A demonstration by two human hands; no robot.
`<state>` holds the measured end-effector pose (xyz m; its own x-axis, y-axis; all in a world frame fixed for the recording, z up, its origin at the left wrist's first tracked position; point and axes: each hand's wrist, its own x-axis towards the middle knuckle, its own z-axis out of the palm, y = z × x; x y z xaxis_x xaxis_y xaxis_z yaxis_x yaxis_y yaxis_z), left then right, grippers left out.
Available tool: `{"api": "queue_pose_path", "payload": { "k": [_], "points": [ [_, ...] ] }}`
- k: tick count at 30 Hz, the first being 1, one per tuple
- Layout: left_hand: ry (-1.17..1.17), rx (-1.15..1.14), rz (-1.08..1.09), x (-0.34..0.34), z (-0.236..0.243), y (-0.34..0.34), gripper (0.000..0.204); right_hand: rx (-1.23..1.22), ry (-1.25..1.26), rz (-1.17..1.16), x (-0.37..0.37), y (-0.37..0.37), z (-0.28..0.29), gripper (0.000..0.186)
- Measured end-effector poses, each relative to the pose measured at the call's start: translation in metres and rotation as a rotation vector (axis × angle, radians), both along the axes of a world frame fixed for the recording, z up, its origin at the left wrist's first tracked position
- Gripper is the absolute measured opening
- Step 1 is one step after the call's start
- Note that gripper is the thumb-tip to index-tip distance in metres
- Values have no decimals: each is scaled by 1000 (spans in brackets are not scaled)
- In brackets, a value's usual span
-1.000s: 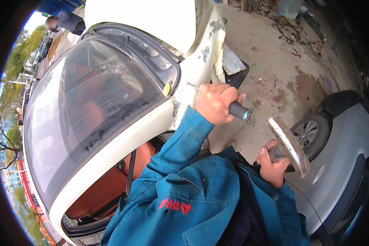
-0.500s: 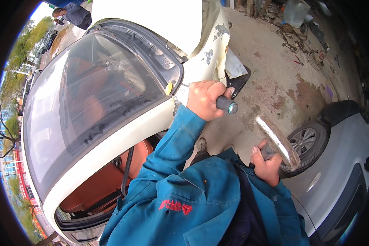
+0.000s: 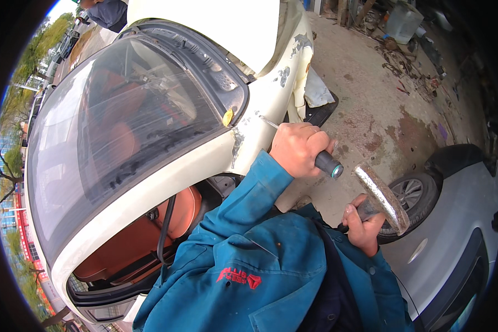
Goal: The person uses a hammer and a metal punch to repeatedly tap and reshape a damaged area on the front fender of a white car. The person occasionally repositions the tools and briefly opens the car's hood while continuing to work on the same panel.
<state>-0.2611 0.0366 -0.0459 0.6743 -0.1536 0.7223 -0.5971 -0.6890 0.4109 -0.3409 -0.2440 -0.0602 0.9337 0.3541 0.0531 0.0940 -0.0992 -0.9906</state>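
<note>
In my left hand [image 3: 301, 148], closed around its dark handle, is a screwdriver [image 3: 328, 164] with a thin metal shaft. The shaft points toward the white car's fender [image 3: 253, 138], where paint is chipped; whether the tip touches it I cannot tell. My right hand [image 3: 364, 226] grips a hammer [image 3: 380, 199] by its handle, its worn metal head raised in front of the fingers. A gap separates the hammer head from the screwdriver's butt end. A yellow leaf [image 3: 227, 117] lies by the windshield's corner.
The white car with its windshield [image 3: 144, 110] and raised hood [image 3: 205, 27] fills the left. On the right stands a silver car [image 3: 454, 221] with its wheel [image 3: 412, 193] close to my right hand. Scrap [image 3: 409, 66] lies on the far floor; a person [image 3: 108, 14] is at the far left.
My left hand has drawn back from the fender, to the right and nearer, and the screwdriver's shaft now shows. The hammer has shifted slightly right and nearer.
</note>
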Motion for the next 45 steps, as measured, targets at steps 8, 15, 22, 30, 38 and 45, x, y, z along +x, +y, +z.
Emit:
{"api": "queue_pose_path", "payload": {
  "k": [8,15,22,30,38,45],
  "points": [
    [-23,-56,60,-2,8,9,31,-23,-25,44,3,-3,1,14],
    [-11,-152,53,-5,15,16,31,1,102,14,5,3,21,9],
    [43,-248,58,-5,19,24,33,-108,-206,129,10,10,39,8],
    [58,-302,48,-2,25,35,27,-208,-31,17,7,40,60,12],
    [6,-306,19,-1,26,39,28,149,-353,-73,-2,54,86,18],
    [69,-308,13,-6,26,41,30,90,-108,-119,-10,60,97,21]
  ]
}}
